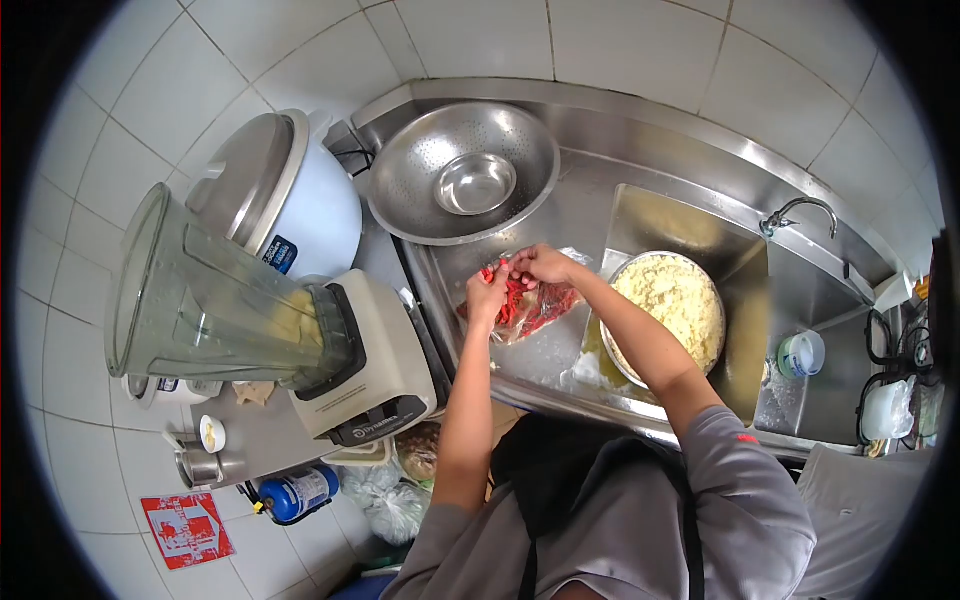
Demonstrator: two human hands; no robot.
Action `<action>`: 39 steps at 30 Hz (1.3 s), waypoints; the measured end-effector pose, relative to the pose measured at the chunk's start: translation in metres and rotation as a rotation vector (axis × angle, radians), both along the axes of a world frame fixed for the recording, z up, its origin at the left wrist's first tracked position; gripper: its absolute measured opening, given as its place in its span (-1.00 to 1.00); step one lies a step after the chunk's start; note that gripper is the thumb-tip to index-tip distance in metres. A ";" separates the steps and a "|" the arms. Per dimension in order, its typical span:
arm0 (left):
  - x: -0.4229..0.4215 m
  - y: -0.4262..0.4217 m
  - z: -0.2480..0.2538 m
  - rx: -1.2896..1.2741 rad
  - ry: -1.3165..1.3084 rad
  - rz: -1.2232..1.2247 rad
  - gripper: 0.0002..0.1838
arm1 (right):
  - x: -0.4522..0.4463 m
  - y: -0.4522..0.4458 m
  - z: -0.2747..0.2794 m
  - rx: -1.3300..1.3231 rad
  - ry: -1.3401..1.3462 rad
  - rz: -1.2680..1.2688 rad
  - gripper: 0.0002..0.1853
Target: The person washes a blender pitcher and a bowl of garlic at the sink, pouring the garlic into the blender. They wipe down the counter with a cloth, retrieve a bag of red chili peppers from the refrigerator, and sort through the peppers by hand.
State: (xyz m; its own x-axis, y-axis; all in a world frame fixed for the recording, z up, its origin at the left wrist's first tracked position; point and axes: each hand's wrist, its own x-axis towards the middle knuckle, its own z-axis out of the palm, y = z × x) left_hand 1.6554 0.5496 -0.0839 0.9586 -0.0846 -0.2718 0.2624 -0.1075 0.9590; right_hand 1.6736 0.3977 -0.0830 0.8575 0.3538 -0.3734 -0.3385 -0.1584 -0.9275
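On the steel counter lies a clear plastic bag (548, 318) of red pieces that look like chillies. My left hand (487, 297) is closed at the bag's left side, with red chilli (489, 271) showing at its fingertips. My right hand (543, 264) reaches over the top of the bag, its fingers pinched together close to the left fingertips. What the right fingers grip is too small to make out. Just behind the hands stands a large perforated steel colander (405, 195) with a small steel bowl (476, 184) in it.
Right of my hands, a round pot of pale crumbly food (668, 305) sits in the sink (745, 350), below a faucet (800, 212). To the left are a tilted large blender (370, 365) and a lidded white cooker (325, 200). A grey-clothed person (860, 520) is at the right edge.
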 end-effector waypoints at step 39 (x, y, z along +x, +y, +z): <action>-0.012 0.006 -0.001 -1.133 0.395 0.089 -0.79 | -0.035 -0.016 -0.001 -0.992 -0.752 0.128 -0.82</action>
State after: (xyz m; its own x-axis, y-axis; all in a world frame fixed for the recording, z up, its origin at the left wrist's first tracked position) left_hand 1.6432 0.5559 -0.0848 0.8406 -0.4030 -0.3619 0.5230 0.7777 0.3487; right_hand 1.6383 0.3821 -0.0839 0.9540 0.2971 0.0405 0.2923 -0.8915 -0.3461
